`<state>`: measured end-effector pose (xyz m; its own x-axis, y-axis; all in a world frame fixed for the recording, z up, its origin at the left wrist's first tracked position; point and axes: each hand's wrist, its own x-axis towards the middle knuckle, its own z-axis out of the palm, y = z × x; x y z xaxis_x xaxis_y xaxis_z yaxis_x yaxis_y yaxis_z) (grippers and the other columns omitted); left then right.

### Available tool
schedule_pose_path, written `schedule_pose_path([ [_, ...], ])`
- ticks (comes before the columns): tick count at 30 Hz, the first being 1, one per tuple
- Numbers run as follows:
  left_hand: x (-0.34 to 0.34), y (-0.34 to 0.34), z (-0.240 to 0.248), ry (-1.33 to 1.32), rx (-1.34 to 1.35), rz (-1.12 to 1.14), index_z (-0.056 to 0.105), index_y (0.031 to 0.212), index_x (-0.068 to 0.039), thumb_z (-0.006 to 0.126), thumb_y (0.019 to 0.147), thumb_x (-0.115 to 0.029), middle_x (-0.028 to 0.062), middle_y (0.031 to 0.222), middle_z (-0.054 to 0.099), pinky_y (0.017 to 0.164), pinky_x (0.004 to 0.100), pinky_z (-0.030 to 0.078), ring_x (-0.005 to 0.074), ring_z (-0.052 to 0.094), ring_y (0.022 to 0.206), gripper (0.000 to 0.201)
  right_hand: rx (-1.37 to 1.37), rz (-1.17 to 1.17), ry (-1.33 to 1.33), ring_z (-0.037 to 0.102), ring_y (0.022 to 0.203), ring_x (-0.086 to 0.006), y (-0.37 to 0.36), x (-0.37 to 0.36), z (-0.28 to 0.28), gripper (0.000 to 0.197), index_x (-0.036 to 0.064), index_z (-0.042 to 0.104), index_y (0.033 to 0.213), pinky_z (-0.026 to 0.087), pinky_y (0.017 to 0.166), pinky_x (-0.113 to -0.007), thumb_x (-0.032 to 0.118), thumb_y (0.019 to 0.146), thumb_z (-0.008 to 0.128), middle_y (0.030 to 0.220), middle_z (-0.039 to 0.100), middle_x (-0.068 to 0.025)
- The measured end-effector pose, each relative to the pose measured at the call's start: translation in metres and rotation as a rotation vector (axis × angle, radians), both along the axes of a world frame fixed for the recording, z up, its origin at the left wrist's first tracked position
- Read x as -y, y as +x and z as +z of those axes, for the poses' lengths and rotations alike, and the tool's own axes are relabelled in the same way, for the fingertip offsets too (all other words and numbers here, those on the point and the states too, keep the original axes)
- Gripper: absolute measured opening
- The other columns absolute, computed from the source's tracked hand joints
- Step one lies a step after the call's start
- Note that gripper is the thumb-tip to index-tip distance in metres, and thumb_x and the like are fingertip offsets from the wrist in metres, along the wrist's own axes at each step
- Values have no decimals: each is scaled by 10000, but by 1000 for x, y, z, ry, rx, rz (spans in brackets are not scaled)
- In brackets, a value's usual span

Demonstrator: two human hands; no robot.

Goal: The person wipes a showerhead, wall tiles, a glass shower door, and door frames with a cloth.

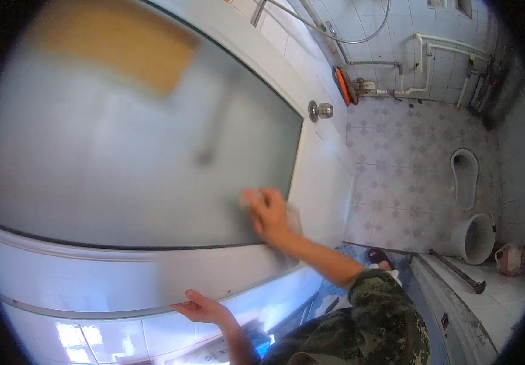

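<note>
A white door [326,182] with a large frosted glass pane [110,164] fills the left and middle of the view. My right hand [268,216] is at the lower right part of the glass, its fingers curled and blurred. Something pale and small seems to sit at its fingertips, too smeared to name. My left hand [204,309] is lower down, at the door's near edge, with the thumb raised apart from the outstretched fingers. A round metal doorknob [321,111] is on the door beyond my right hand.
At the right are a squat toilet [466,179] in a tiled floor [390,164], a white bucket [478,238], a pink-and-white container [509,260] and a long-handled tool [457,271]. White pipes [426,67] run along the far wall. Glossy white tiles [113,340] lie below the door's near edge.
</note>
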<state>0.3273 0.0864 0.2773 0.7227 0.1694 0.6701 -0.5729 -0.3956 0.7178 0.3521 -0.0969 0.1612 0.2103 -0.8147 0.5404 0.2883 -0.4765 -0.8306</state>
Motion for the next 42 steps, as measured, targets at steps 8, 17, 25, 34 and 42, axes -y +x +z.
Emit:
schedule_pose_path([
  [8,2,-1,6,-10,103,-69,214,1391,30,480,936,-174,207,1298,428,930,344,400,240,476,1092,565,104,84,-154,499,705,-309,-4,-1,59,444,142,544,1199,416,589,-372,43,773,620,847,521,-157],
  [17,-1,-4,-2,40,111,-85,139,1410,42,455,928,-112,208,1288,429,904,329,414,233,490,1073,597,355,-163,-178,491,786,-315,43,131,200,450,129,550,1182,424,653,-401,8,750,592,826,504,-143],
  [25,-2,1,-4,30,160,-119,133,1396,79,457,915,-80,215,1245,461,891,316,412,221,505,1043,601,210,-32,-719,508,757,-311,24,113,227,349,129,561,1134,433,619,-388,31,799,554,831,514,-139],
  [34,-2,-4,1,33,114,-144,148,1388,88,450,908,-76,223,1234,465,892,331,412,243,504,1046,590,305,40,-731,517,738,-307,23,112,232,381,132,566,1106,456,598,-400,7,747,552,889,514,-140],
  [42,1,-4,-4,-61,92,-154,181,1372,92,446,902,-56,216,1255,446,926,338,391,238,482,1073,560,254,-15,-638,519,721,-310,23,120,244,399,108,550,1114,470,605,-391,-10,733,563,834,486,-143],
])
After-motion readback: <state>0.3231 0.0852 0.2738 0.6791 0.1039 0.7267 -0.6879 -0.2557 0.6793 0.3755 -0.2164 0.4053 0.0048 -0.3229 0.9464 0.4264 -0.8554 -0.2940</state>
